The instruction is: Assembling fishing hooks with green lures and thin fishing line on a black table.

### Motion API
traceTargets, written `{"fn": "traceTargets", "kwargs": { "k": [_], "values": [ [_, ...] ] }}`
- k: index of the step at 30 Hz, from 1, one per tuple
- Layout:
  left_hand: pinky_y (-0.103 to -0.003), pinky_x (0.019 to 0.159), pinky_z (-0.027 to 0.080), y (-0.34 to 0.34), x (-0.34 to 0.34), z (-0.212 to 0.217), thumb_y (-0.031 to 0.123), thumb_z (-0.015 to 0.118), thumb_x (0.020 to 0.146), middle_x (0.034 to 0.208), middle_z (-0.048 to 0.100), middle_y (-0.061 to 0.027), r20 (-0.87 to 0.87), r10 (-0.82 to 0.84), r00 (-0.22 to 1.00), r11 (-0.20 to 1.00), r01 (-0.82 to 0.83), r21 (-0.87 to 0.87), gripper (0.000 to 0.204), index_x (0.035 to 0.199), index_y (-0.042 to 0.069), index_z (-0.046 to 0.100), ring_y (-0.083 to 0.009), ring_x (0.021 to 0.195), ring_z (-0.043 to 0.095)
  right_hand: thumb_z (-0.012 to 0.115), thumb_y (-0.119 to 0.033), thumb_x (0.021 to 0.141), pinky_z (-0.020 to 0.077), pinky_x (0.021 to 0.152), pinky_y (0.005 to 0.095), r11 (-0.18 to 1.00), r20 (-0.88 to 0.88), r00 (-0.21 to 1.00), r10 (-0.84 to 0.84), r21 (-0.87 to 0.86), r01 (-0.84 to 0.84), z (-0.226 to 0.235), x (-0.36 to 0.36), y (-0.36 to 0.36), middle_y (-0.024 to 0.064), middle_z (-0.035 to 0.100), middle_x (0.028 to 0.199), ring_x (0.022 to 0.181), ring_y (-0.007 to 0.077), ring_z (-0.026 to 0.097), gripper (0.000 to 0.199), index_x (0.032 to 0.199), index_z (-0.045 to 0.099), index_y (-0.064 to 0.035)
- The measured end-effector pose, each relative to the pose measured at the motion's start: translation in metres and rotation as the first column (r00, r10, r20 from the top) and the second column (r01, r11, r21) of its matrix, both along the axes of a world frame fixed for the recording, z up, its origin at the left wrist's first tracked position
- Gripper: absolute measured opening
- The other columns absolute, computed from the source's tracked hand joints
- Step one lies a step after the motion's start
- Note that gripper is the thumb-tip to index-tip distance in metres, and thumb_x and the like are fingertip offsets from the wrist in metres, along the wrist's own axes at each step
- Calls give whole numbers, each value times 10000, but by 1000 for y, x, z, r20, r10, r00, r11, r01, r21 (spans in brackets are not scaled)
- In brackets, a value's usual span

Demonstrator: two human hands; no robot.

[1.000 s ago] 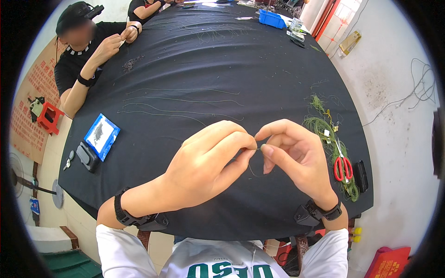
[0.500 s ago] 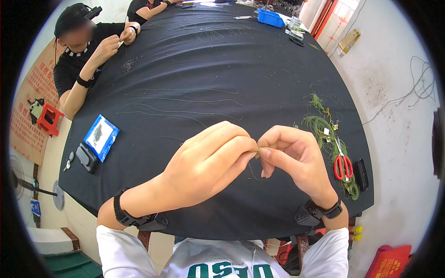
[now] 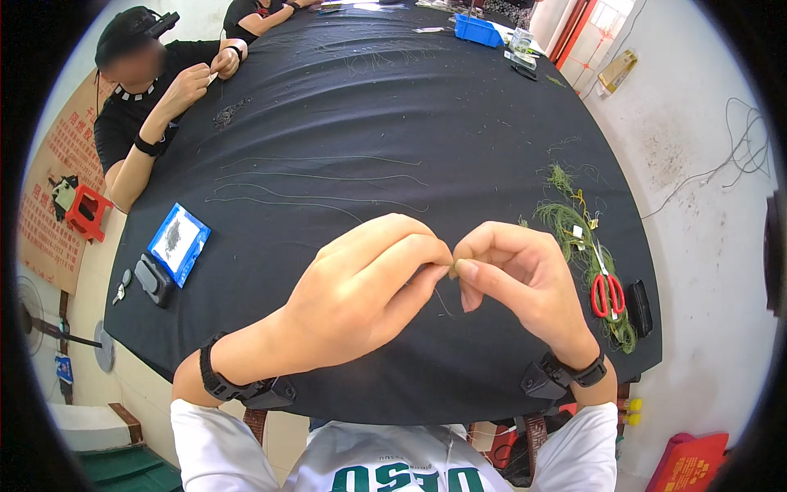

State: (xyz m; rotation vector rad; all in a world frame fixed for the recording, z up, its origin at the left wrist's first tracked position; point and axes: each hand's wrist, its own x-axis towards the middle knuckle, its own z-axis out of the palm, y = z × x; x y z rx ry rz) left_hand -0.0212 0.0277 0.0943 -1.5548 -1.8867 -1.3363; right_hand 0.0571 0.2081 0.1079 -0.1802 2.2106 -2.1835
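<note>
Over the near part of the table, my left hand [image 3: 369, 287] and my right hand [image 3: 529, 283] meet at the fingertips, thumbs pressed to forefingers. A thin dark thread [image 3: 441, 305] hangs in a short curve below the pinch. Both hands appear to grip it, though the spot where it is held is too small to make out. Beyond my left hand, several long green threads [image 3: 328, 175] lie stretched side by side across the black cloth [image 3: 492, 180]. One of them runs toward my left hand and passes out of sight.
Right of my hands lie a bundle of green threads [image 3: 561, 221], red-handled scissors [image 3: 607, 295] and a black case [image 3: 639, 308]. At left are a blue-edged packet [image 3: 179, 246], a dark case [image 3: 153, 280] and keys [image 3: 120, 291]. A co-worker [image 3: 139, 107] sits far left; a blue bin [image 3: 478, 31] stands far off.
My left hand has shifted slightly left, and its fingers have parted a little from the thumb side. The hanging thread moved slightly left with it. My right hand is nearly still.
</note>
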Motion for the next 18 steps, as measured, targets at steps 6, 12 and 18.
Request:
{"fn": "traceTargets", "kwargs": {
  "k": [6,12,18],
  "values": [
    [-218,503,416,-2,-4,2,-83,638,747,815,605,-73,56,51,997,997,-47,-56,138,856,-4,608,-96,580,522,625,-45,833,493,591,215,961,-111,988,-107,242,131,14,4,1,40,638,738,681,83,606,117,946,620,-12],
    [-212,496,386,-4,-5,5,-74,633,752,813,602,-64,108,47,993,994,-36,-98,124,846,3,613,-82,570,495,659,-1,771,481,559,242,763,-524,842,-129,490,421,9,2,6,56,632,715,644,124,612,94,856,636,-33],
    [-213,537,405,-9,-4,8,-71,621,772,815,602,-54,319,-7,948,990,51,-131,107,857,-7,613,-75,619,514,646,-13,794,470,550,236,777,-477,863,-168,474,413,5,-3,6,47,631,719,658,112,616,62,852,634,-29]
  ]
}}
